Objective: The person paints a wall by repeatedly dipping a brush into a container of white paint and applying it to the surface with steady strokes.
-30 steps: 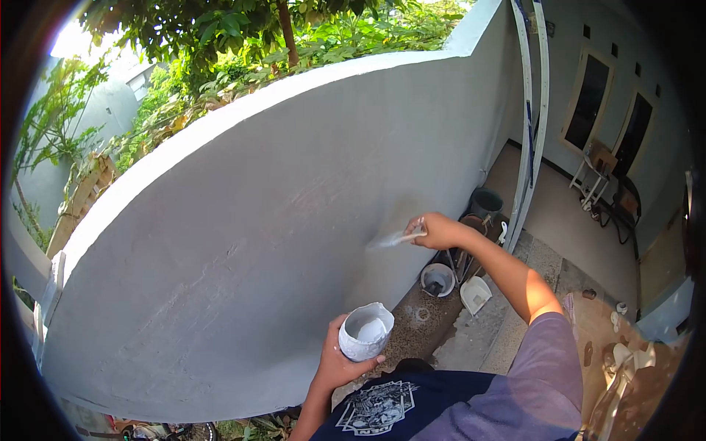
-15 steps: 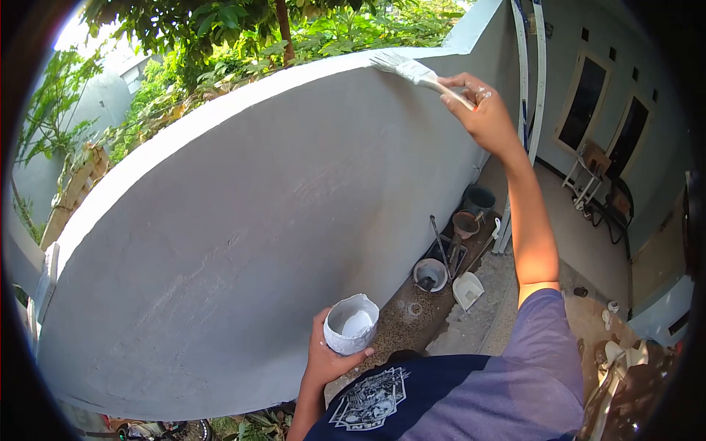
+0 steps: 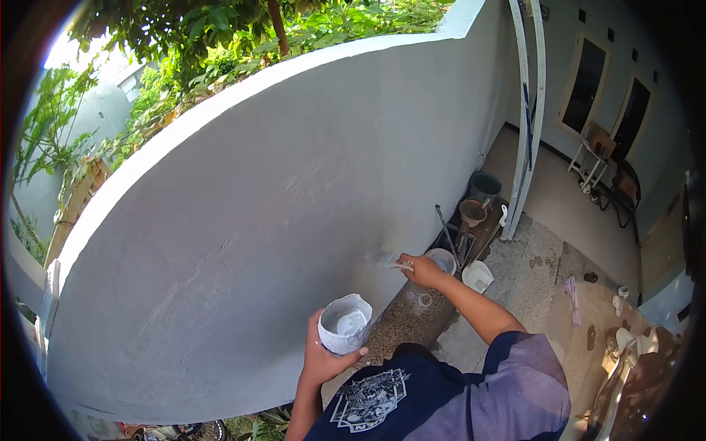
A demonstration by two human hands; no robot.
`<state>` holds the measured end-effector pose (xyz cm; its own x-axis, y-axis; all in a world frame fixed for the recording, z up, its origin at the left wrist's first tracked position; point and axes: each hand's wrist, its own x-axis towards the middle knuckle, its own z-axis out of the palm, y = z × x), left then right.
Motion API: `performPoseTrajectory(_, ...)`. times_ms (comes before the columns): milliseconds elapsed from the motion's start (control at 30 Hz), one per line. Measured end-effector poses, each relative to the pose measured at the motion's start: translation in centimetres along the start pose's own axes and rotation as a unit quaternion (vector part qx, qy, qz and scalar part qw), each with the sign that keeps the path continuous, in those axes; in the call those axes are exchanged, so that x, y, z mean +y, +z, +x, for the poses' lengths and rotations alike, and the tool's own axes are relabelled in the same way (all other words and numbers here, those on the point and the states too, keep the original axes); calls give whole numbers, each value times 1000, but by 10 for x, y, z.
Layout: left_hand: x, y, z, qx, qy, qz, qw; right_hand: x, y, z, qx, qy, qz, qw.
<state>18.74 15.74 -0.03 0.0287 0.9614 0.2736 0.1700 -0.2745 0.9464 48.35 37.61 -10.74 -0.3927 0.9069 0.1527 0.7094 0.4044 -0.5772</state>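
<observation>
A: Left hand (image 3: pixel 323 361)?
B: Was closed round white paint-smeared cup (image 3: pixel 344 324), near grey plastered wall (image 3: pixel 243 206).
A: Right hand (image 3: pixel 425 270)?
B: Pinched pale flat paintbrush (image 3: pixel 384 259), bristles on wall, low down. Mid-stroke, prob. Next needed a dip in cup.

dark bucket (image 3: pixel 485 185), white dustpan (image 3: pixel 478 276) and small chair (image 3: pixel 590 149) on the floor, green trees (image 3: pixel 209 29) above

The left hand (image 3: pixel 327 356) sits low at centre frame. Its forearm rises from the bottom edge, and the fingers are curled in a cupping grip with the thumb to the right. The right hand (image 3: pixel 425 270) reaches forward at mid-frame, with the arm slanting down to the lower right and the fingers pinched closed.
</observation>
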Motion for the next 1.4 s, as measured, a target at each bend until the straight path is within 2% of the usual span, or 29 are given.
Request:
performPoseTrajectory(67,3,1,2,-3,16,-9,1000,11,-2,11,-32,-23,-37,999)
performPoseTrajectory(100,4,3,3,-3,26,-20,999,1,-23,24,-18,-31,-21,999)
performPoseTrajectory(233,6,4,-1,2,10,-33,999,-107,-156,63,18,-87,-40,995)
performPoseTrajectory(333,8,6,2,4,25,-29,999,-152,-226,70,72,-160,-17,984)
performPoseTrajectory(400,8,9,2,10,19,-40,999,-184,-266,69,94,-125,13,988)
performPoseTrajectory(467,10,12,3,16,22,-49,998,-204,-295,73,124,-149,31,981)
performPoseTrajectory(533,11,14,4,20,27,-55,998,-217,-318,80,118,-128,33,984)
performPoseTrajectory(600,10,13,4,19,39,-55,998,-230,-331,83,169,-191,-11,967)
performPoseTrajectory(667,12,14,5,16,42,-46,998,-233,-342,86,174,-208,-11,963)
performPoseTrajectory(833,11,14,6,12,45,-56,997,-254,-362,75,158,-141,-46,976)
performPoseTrajectory(1067,11,15,1,7,37,-36,999,-249,-370,77,203,-174,-18,963)
performPoseTrajectory(1133,9,15,-2,6,42,-15,999,-252,-372,77,205,-158,-20,966)
performPoseTrajectory(1233,8,14,-7,7,31,-56,998,-251,-373,74,209,-147,-19,967)
performPoseTrajectory(1333,11,15,-11,12,23,-45,999,-241,-368,74,187,-175,6,967)
performPoseTrajectory(1400,12,17,-13,13,22,-63,998,-231,-355,75,168,-152,-8,974)
